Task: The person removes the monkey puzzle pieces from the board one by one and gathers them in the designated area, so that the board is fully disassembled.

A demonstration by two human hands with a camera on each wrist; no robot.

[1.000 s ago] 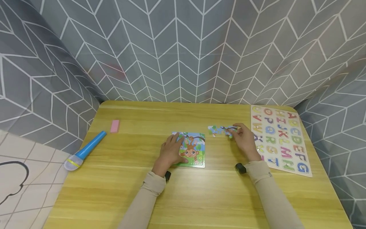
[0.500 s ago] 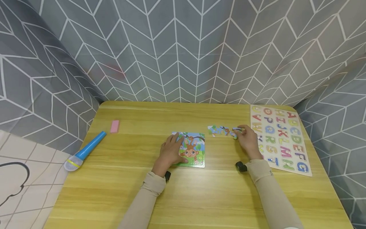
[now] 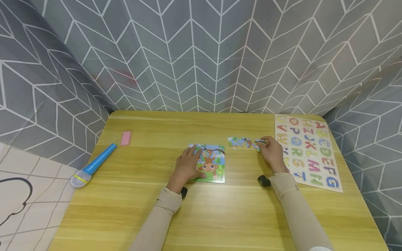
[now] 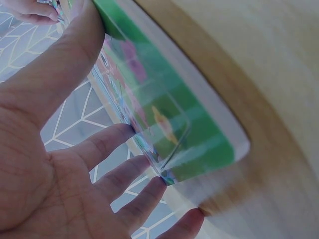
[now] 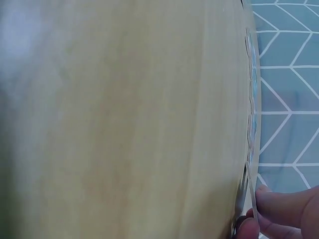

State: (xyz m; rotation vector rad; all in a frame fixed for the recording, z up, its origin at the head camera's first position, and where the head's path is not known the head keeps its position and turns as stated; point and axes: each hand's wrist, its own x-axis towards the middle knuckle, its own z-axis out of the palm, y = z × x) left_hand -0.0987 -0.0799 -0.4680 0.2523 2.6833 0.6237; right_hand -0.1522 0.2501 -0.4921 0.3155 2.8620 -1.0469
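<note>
My left hand [image 3: 186, 164] rests on the left side of a square jigsaw puzzle [image 3: 211, 168] with an upside-down monkey picture. In the left wrist view its spread fingers lie along the puzzle's side, and the thumb reaches over the green border. To the right, my right hand [image 3: 272, 153] pinches a thin puzzle piece [image 5: 253, 191] between thumb and fingers, tilted up from the table in the right wrist view. That piece is at the right end of a row of joined or closely laid puzzle pieces [image 3: 239, 143], which show blue sky and a brown branch.
A cream alphabet board [image 3: 309, 153] with coloured letters lies at the right, beside the right hand. At the far left are a blue toy microphone [image 3: 94, 165] and a pink block [image 3: 126, 138]. A patterned grey curtain [image 3: 201, 59] hangs behind the wooden table [image 3: 216, 219].
My right hand has shifted slightly right, drawing its puzzle piece toward the end of the row and tilting it. The left hand has stayed on the puzzle.
</note>
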